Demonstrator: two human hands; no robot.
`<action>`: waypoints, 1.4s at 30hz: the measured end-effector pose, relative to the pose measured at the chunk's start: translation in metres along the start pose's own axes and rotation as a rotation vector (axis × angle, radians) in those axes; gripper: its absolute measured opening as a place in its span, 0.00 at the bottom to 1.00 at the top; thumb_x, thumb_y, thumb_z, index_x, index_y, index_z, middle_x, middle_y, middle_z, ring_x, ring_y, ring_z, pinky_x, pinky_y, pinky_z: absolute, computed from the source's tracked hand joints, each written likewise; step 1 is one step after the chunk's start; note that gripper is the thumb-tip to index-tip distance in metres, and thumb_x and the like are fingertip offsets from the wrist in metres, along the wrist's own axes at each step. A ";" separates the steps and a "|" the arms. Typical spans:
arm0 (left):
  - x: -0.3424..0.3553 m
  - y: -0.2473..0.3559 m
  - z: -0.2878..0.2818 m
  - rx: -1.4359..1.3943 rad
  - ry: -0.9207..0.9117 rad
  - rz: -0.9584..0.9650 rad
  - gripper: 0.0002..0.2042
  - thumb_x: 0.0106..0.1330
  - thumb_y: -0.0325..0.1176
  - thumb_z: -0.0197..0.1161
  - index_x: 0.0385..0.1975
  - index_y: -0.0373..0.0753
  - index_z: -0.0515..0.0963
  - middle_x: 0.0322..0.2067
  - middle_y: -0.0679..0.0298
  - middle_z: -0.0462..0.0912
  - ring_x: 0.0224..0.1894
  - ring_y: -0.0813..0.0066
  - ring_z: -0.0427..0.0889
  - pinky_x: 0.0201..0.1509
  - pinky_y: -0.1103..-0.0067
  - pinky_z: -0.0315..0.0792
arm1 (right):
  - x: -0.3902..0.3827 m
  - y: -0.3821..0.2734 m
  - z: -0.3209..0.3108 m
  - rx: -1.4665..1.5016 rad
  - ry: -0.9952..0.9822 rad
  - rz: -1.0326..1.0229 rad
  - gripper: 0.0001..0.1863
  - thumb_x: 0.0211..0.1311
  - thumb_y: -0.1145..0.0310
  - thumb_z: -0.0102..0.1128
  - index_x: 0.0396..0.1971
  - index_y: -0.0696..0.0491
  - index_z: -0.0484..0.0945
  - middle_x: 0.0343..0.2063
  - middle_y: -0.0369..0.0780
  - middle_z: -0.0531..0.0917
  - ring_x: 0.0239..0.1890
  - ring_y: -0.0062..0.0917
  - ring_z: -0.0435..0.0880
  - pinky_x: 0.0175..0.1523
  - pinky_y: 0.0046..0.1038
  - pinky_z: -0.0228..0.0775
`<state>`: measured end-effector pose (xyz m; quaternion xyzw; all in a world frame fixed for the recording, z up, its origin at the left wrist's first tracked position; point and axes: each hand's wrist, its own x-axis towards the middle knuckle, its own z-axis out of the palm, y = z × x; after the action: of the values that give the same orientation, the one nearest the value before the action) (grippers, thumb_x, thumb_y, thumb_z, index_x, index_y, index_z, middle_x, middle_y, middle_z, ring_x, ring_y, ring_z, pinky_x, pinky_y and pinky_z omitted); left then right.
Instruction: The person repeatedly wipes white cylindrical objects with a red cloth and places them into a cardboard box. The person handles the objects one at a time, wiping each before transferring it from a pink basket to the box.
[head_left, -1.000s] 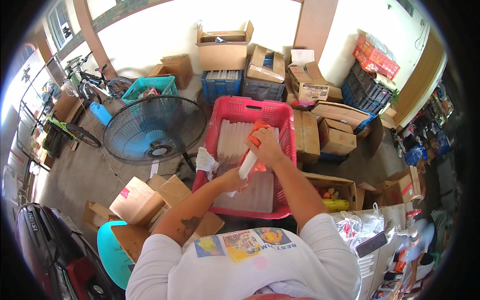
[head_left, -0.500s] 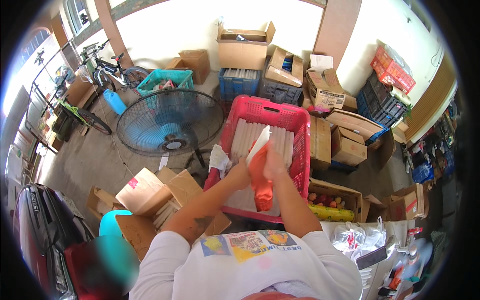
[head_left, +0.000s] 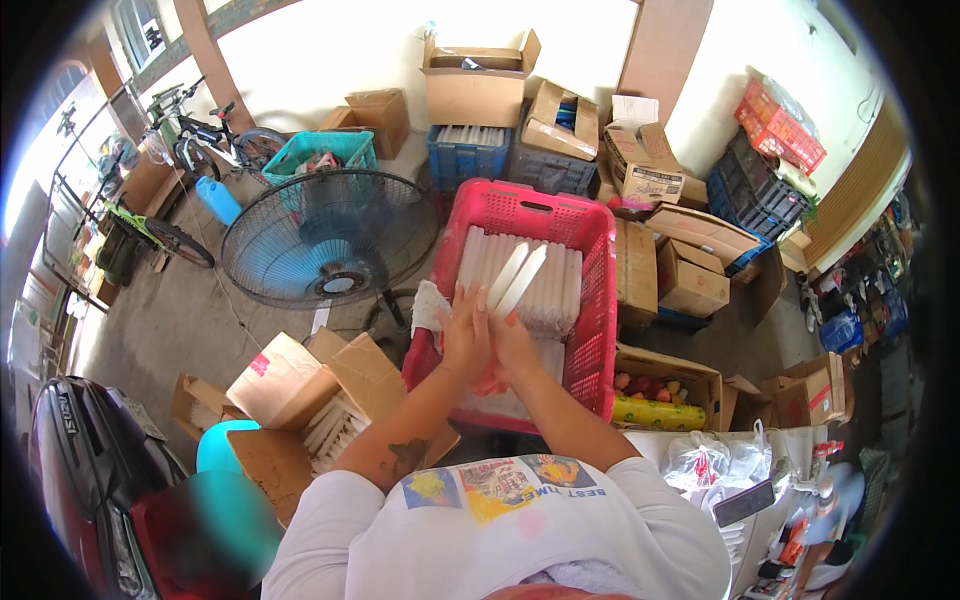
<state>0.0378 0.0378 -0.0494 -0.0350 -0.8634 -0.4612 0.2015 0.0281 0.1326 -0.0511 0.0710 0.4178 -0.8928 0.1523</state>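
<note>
Two white candles (head_left: 521, 279) with pointed tips stand tilted up out of my hands, side by side. My left hand (head_left: 466, 335) presses around their lower part from the left, its fingers close together. From the other side, my right hand (head_left: 514, 348) is closed around the same candles. A bit of orange cloth (head_left: 488, 382) shows below and between the palms; most of it is hidden. Under my hands is a pink-red plastic crate (head_left: 597, 300), holding rows of white candles (head_left: 560, 290). A white rag (head_left: 429, 304) hangs over the crate's left rim.
A large fan (head_left: 335, 245) stands left of the crate. An open carton of white candles (head_left: 335, 435) is at the near left. Cardboard boxes (head_left: 693, 280) stand along the right. At the near right, a phone (head_left: 744, 503) lies by plastic bags (head_left: 700, 462).
Two candle tips now show apart where one white shape stuck up before. My hands have come together around them, and the orange cloth that hung down is now mostly covered.
</note>
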 end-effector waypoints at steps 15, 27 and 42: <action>-0.038 -0.048 -0.183 -1.021 -0.147 -0.240 0.08 0.66 0.27 0.59 0.44 0.37 0.72 0.40 0.60 0.81 0.47 0.65 0.80 0.53 0.71 0.73 | -0.018 -0.020 -0.041 -0.692 -0.409 0.325 0.17 0.62 0.72 0.59 0.51 0.59 0.75 0.40 0.41 0.83 0.40 0.24 0.82 0.48 0.29 0.76; -0.358 -0.279 -0.203 -0.067 0.346 -1.608 0.37 0.55 0.48 0.68 0.59 0.29 0.64 0.52 0.47 0.76 0.53 0.57 0.77 0.54 0.66 0.72 | 0.015 -0.036 -0.095 -0.387 -0.102 0.226 0.25 0.69 0.67 0.51 0.63 0.56 0.62 0.58 0.42 0.72 0.58 0.36 0.73 0.63 0.42 0.66; -0.317 -0.232 -0.131 0.688 -0.163 -1.568 0.52 0.54 0.62 0.63 0.68 0.29 0.47 0.69 0.47 0.41 0.70 0.44 0.43 0.66 0.47 0.50 | 0.034 -0.018 -0.144 -0.229 -0.029 0.277 0.25 0.71 0.64 0.47 0.64 0.54 0.60 0.60 0.44 0.70 0.60 0.39 0.71 0.64 0.46 0.63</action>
<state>0.3130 -0.1617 -0.2866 0.6014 -0.7420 -0.1756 -0.2387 -0.0103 0.2462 -0.1391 0.0973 0.5008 -0.8109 0.2868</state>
